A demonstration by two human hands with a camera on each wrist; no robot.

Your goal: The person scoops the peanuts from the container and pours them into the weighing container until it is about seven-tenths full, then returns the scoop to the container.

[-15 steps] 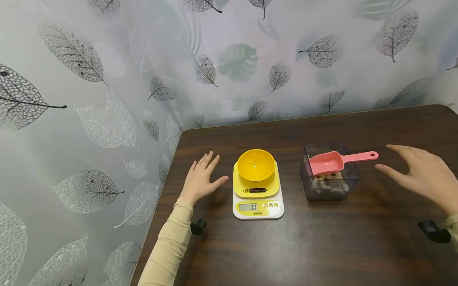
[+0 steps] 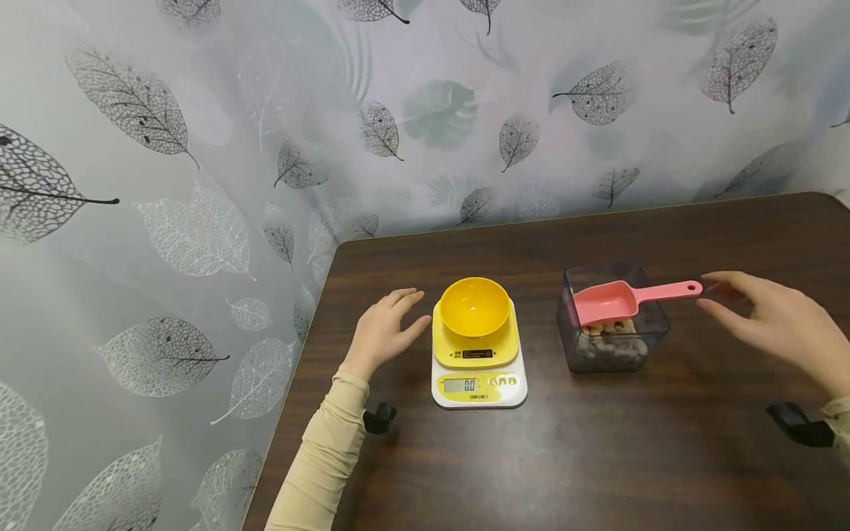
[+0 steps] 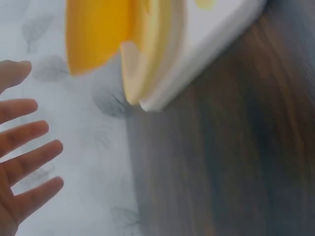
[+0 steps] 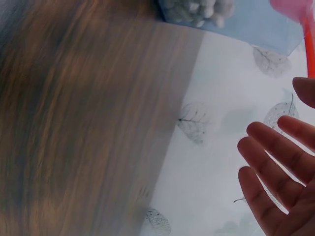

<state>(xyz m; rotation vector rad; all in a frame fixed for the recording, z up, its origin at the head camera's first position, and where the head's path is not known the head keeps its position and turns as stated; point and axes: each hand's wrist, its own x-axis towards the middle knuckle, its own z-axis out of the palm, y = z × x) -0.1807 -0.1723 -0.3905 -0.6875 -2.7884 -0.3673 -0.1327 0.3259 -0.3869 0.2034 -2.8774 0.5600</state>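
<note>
A yellow bowl (image 2: 474, 308) sits on the plate of a white and yellow kitchen scale (image 2: 478, 398), whose display reads 0.0. Just left of the bowl is my left hand (image 2: 385, 332), fingers extended and holding nothing. To the right, a pink scoop (image 2: 607, 302) lies across a clear dark-tinted box (image 2: 607, 354), its handle sticking out over the right rim. Pale nut-like pieces (image 2: 611, 328) fill the lower part of the box. My right hand (image 2: 773, 317) reaches toward the handle's end, thumb and fingers apart on either side of it, empty. The right wrist view shows its fingers (image 4: 270, 157) spread loosely.
The dark wooden table (image 2: 505, 464) meets a leaf-patterned curtain (image 2: 438, 184) at the back and left. A black wrist mount (image 2: 380, 418) hangs under the left forearm, and another (image 2: 800, 425) under the right.
My left hand has moved right, closer to the bowl, with its fingers drawn together. My right hand has shifted left to the scoop's handle end. Bowl, scale, box and scoop have stayed put.
</note>
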